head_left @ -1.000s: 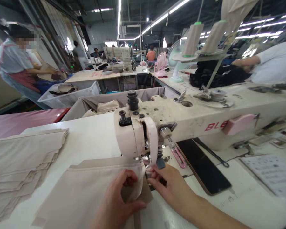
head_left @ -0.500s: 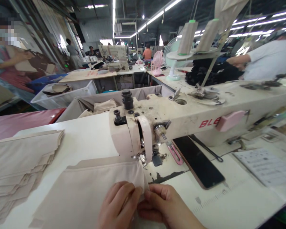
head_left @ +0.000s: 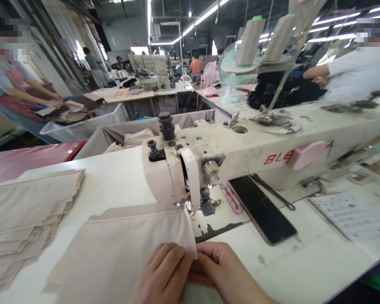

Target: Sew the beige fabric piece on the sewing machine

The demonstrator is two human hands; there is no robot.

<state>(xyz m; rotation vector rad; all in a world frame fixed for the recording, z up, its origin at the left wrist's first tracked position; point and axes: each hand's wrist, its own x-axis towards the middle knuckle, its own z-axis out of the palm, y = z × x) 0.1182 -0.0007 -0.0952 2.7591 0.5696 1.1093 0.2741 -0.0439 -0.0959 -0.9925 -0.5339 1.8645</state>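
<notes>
A beige fabric panel (head_left: 123, 240) lies flat on the white table, its upper right corner under the needle area of the sewing machine (head_left: 190, 181). My left hand (head_left: 166, 270) rests on the panel near its right edge, fingers bent and pressed together on the cloth. Close beside it, my right hand (head_left: 223, 270) pinches that same edge between thumb and forefinger. Both hands are just in front of the presser foot, and their fingertips nearly touch. The cloth beneath my fingers is partly hidden.
Stacked beige panels (head_left: 28, 215) lie at the left. Right of the needle are pink thread snips (head_left: 232, 199), a phone (head_left: 262, 211) and a printed sheet (head_left: 351, 215). Behind stand a cloth-lined bin (head_left: 114, 131) and thread cones (head_left: 251, 42). Other people work at the left and right.
The panel's right edge now lies straighter and smoother, with my hands still at it. At the left, a co-worker has lowered dark and beige pieces onto the white crate.
</notes>
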